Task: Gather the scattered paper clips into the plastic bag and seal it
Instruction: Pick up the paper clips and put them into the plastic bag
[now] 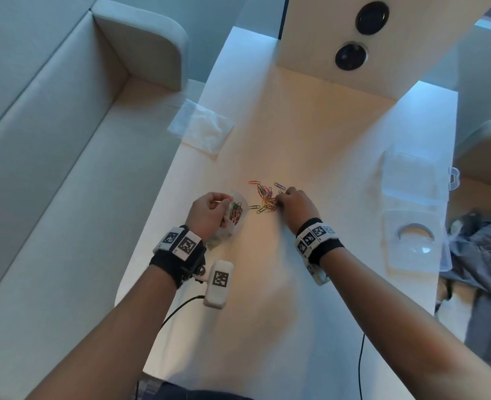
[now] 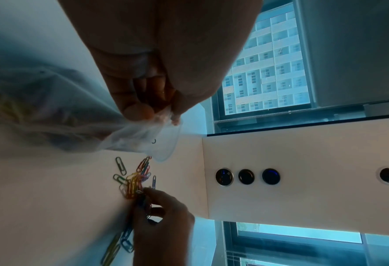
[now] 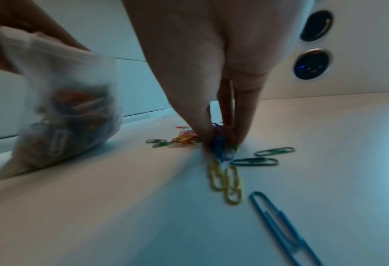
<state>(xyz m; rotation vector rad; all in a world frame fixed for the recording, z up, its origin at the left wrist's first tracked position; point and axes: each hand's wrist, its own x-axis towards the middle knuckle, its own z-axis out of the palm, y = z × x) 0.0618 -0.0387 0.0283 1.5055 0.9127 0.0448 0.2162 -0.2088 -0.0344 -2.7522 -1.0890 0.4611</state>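
Note:
A clear plastic bag (image 1: 236, 212) partly filled with coloured paper clips stands on the white table (image 1: 310, 134). My left hand (image 1: 209, 210) pinches its open rim (image 2: 166, 117) between thumb and fingers. Just right of the bag lies a loose pile of coloured paper clips (image 1: 264, 197). My right hand (image 1: 293, 204) is down on the pile's right side, its fingertips (image 3: 243, 133) pinching a bunch of clips (image 3: 221, 144) against the table. Yellow clips (image 3: 226, 181), green clips (image 3: 264, 156) and a blue clip (image 3: 280, 221) lie around the hand.
A second clear bag (image 1: 201, 125) lies at the table's left edge. A clear plastic box (image 1: 412, 174) and its lid (image 1: 414, 241) sit at the right edge. A raised panel with round sockets (image 1: 351, 57) closes the back. A sofa (image 1: 50, 140) runs along the left.

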